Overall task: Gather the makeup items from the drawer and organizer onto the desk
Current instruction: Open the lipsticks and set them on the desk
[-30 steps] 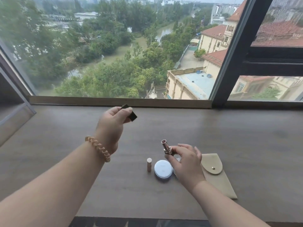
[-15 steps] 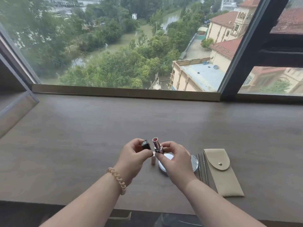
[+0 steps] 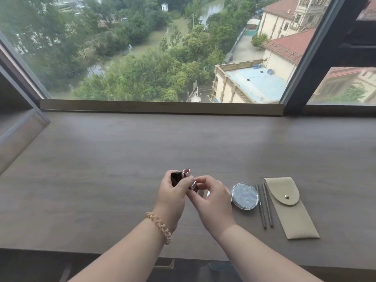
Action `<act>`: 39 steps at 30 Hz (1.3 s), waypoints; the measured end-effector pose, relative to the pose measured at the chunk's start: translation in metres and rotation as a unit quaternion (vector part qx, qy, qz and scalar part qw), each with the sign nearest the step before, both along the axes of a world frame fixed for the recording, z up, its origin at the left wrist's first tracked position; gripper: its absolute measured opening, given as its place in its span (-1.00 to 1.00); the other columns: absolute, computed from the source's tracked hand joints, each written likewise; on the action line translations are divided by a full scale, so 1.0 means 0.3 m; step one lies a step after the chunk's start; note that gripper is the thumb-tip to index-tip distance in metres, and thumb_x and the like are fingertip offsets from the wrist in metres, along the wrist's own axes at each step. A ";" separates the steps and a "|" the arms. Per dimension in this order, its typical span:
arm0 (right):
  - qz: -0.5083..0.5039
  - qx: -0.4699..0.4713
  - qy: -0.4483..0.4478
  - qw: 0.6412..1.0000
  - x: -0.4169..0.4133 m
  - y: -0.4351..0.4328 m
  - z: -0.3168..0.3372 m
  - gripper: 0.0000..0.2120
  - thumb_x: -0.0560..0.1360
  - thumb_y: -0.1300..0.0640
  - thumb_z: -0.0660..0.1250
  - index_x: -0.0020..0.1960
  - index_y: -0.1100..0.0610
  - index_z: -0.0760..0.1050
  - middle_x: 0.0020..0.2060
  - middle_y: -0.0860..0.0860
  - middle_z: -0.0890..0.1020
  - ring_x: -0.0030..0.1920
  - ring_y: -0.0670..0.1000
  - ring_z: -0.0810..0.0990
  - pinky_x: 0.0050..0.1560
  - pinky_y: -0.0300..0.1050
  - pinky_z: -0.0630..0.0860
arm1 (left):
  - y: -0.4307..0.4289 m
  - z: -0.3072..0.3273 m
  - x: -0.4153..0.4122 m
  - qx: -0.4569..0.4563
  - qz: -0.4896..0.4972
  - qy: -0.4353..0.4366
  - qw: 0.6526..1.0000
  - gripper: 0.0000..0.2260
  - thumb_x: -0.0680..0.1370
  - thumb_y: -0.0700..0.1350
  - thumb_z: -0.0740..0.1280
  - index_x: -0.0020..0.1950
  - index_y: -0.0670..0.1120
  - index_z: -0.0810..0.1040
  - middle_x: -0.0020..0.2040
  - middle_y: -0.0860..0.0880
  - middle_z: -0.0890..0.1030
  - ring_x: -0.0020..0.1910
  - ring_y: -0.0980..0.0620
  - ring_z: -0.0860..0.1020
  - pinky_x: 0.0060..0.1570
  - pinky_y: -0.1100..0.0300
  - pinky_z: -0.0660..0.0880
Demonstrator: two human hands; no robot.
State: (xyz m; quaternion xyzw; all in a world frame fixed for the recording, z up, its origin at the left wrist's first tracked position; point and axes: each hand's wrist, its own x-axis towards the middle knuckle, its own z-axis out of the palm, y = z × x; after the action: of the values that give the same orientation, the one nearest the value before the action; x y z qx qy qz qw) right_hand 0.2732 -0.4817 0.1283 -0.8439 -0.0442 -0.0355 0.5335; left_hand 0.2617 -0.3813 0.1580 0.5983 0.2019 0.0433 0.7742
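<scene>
Beige pouch beside pencils.

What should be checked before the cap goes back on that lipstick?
1. Cap held in left hand: ok.
2. Lipstick held in right hand: ok.
3. Cap beside the tube, near its tip: ok.
4. Cap's open end facing the tube: cannot tell.
5. Stick wound down inside the tube: cannot tell.
6. Bare desk to set it on, left of the compact: ok.
</scene>
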 end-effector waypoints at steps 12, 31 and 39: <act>0.025 0.020 0.021 0.999 -0.012 0.057 -0.007 -0.57 0.20 -0.35 0.36 -0.03 -0.17 0.49 -0.25 -0.24 0.54 -0.05 -0.12 0.49 0.10 0.11 0.44 | 0.088 -0.011 -0.004 -0.030 -0.006 -0.012 0.999 -0.92 0.43 -0.24 0.43 -0.15 -0.19 0.55 -0.29 -0.07 0.58 -0.33 0.09 0.59 -0.34 0.29 0.53; 0.047 -0.140 -0.079 0.986 -0.021 0.042 -0.053 -0.58 0.43 -0.34 0.08 0.04 -0.12 0.53 -0.08 -0.31 0.54 0.29 -0.14 0.29 0.26 -0.11 0.13 | 0.100 -0.017 -0.023 -0.004 -0.040 -0.036 0.999 -0.95 0.44 -0.30 0.41 -0.18 -0.18 0.57 -0.37 -0.05 0.64 -0.33 0.06 0.61 -0.27 0.31 0.55; 0.008 -0.180 -0.093 0.979 -0.012 0.027 -0.102 -0.68 0.40 -0.31 0.18 -0.15 -0.11 0.55 -0.36 -0.23 0.48 -0.11 -0.13 0.44 0.07 -0.09 0.17 | 0.092 -0.077 -0.014 0.025 -0.047 -0.018 0.998 -0.91 0.42 -0.34 0.41 -0.15 -0.18 0.57 -0.34 -0.01 0.66 -0.31 0.08 0.64 -0.27 0.32 0.54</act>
State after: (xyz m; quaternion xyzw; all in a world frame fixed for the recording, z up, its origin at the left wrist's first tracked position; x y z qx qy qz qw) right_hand 0.2696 -0.4736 0.0977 -0.9187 -0.1062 -0.1014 0.3666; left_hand 0.2574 -0.3536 0.1349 0.6253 0.1585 0.0231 0.7638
